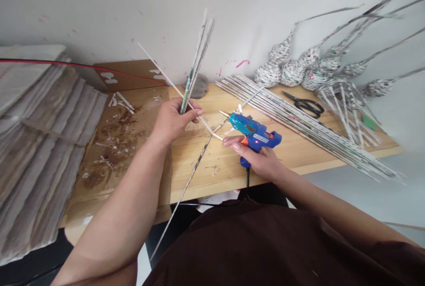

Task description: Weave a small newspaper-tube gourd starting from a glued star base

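Brown garment (239,246), left hand (172,120) clasping slim printed rods (198,62), right hand (264,160) gripping blue glue gun (245,125)

One glue gun (254,133), one scissors (303,102); several woven bulbs (292,74); many paper rods (282,111).

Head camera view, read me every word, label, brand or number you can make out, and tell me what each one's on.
No text is readable here.
White label on the blue plastic glue gun: too small to read.
Print on the thin, rolled-paper sticks: too small.
Print on the woven, bulb-shaped paper pieces: too small.
Red marks on the white sheet at far left: too blurred.
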Tool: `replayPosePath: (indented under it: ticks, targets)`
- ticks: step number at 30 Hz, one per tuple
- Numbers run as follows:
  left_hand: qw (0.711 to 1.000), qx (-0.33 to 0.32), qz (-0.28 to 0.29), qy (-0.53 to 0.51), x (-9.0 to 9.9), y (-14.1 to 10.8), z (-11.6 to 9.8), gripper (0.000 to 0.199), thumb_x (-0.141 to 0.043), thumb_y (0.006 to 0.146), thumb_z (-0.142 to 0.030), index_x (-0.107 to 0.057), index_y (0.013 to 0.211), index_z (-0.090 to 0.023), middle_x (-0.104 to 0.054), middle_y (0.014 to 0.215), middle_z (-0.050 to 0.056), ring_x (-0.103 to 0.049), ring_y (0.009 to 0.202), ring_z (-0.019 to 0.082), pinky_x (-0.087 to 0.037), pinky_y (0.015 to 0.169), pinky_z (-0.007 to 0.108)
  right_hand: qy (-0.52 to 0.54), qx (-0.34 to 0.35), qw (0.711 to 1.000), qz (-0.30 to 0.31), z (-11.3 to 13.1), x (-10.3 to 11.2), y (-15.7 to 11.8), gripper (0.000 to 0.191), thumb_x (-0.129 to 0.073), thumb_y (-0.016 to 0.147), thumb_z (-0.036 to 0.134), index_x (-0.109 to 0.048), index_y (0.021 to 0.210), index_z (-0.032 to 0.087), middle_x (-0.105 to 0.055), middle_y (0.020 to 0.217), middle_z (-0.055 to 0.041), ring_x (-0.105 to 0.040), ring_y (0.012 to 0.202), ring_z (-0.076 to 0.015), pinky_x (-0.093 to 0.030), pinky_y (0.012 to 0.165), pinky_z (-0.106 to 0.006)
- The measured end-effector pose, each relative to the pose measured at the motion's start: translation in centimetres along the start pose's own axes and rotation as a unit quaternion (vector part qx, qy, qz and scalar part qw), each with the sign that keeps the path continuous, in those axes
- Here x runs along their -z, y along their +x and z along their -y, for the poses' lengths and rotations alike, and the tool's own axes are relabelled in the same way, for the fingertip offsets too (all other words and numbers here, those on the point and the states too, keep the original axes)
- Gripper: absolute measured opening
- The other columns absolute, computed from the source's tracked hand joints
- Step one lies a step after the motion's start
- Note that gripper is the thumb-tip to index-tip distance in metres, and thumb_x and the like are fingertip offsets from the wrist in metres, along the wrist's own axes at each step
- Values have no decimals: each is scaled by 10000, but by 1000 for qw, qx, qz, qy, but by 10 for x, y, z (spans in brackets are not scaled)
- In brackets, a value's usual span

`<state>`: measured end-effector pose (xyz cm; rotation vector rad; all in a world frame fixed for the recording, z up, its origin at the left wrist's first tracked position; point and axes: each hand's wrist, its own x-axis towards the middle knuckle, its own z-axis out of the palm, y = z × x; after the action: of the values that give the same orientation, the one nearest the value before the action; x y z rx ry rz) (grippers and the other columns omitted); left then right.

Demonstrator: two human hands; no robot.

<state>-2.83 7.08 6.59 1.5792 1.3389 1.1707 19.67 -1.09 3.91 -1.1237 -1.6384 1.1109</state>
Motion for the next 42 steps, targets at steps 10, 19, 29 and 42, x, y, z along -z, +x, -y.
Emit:
replayPosePath:
  ticks: [10, 19, 29, 42]
  targets:
    - [1000, 5, -1, 9, 0, 1, 2, 139, -765, 695, -251, -690, 777, -167, -678, 643, 11, -625, 571, 134, -458, 524, 221, 7, -35, 999, -4, -5, -1, 3, 218, -625, 883, 443, -750, 915, 267, -738, 1035, -52, -667, 1022, -270, -538, 924, -485]
    - [1000, 28, -1, 9, 3, 4, 5, 122, -767, 690, -233, -684, 745, -162, -662, 623, 2, -628, 557, 133, -461, 542, 225, -28, -33, 999, 4, 7, -1, 9, 188, -632, 876, 401, -765, 888, 269, -744, 985, -41, -666, 1018, -267, -529, 932, -477]
    - [994, 109, -8, 25, 9, 14, 28, 189, -798, 654, -254, -632, 655, -165, -645, 535, 17, -592, 460, 145, -435, 480, 231, -27, -25, 999, 16, 3, -2, 16, 178, -640, 869, 399, -766, 903, 278, -746, 982, -32, -670, 1015, -270, -521, 952, -486]
    - [969, 142, 34, 201, 16, 17, 38, 366, -742, 692, -477, -578, 506, -208, -564, 429, 26, -492, 403, 154, -335, 442, 254, -46, -35, 998, 26, 1, -3, 21, 191, -650, 855, 400, -757, 904, 250, -740, 962, -64, -664, 1022, -308, -517, 937, -515]
